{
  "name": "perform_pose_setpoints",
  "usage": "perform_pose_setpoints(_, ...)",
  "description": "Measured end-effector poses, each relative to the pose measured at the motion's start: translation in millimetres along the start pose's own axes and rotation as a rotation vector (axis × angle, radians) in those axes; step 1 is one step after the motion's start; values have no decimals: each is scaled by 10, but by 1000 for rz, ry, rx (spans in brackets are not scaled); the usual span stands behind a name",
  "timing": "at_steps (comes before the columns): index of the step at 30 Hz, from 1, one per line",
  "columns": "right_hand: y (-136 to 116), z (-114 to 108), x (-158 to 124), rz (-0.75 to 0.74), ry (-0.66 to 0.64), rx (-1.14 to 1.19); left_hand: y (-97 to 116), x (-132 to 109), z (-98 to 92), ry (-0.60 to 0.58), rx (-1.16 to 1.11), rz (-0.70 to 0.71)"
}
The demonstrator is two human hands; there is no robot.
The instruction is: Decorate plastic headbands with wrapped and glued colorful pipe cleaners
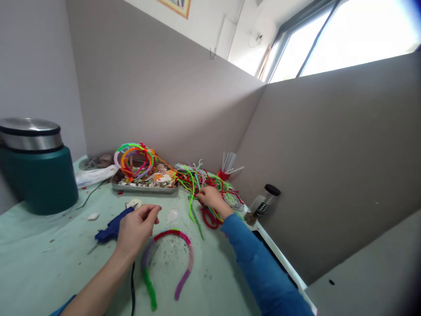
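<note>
My left hand is closed above the table beside a blue glue gun, its thumb and fingers pressed together. Nothing shows between them. Out at a tangled pile of colourful pipe cleaners, my right hand has its fingertips pinched among the strands; exactly which strand is in them is hard to see. In front of me lies a headband wrapped in red, pink, purple and green fuzzy sections, with its open ends towards me. Neither hand touches it.
Behind, a metal tray holds small cut pieces, with several wrapped headbands stacked on it. A large green flask stands left. Glue sticks and a black-lidded container are at the right edge, near the partition.
</note>
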State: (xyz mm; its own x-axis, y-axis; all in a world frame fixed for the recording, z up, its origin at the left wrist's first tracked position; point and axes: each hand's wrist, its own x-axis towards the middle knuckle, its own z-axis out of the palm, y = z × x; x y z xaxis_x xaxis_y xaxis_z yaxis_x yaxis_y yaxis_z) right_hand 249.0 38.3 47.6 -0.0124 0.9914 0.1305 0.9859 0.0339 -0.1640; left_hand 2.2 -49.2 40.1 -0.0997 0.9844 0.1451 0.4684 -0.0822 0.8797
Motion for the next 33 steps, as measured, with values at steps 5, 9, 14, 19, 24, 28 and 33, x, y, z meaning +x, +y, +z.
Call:
perform_pose_setpoints(5,-316,385,-516,75,30,108,6,-39,47,-41,47,37)
perform_pose_setpoints(9,-208,365,-614,126,66,270,-6,-34,52,-54,68,67)
perform_pose_setpoints(14,178,206,-611,203,199,566,-62,30,20,-26,31,16)
perform_pose_setpoints(19,286,183,-656,214,152,1007,-174,119,41,-22,-184,-52)
perform_pose_setpoints(24,122,116,-703,203,-134,1933,-194,126,86,-96,-228,-73)
perform_pose_setpoints(28,55,34,-739,104,-29,2342,-136,76,122,-192,-181,-64)
perform_pose_setpoints(33,-58,111,-764,103,68,2331,-52,3,161,-270,-179,-91)
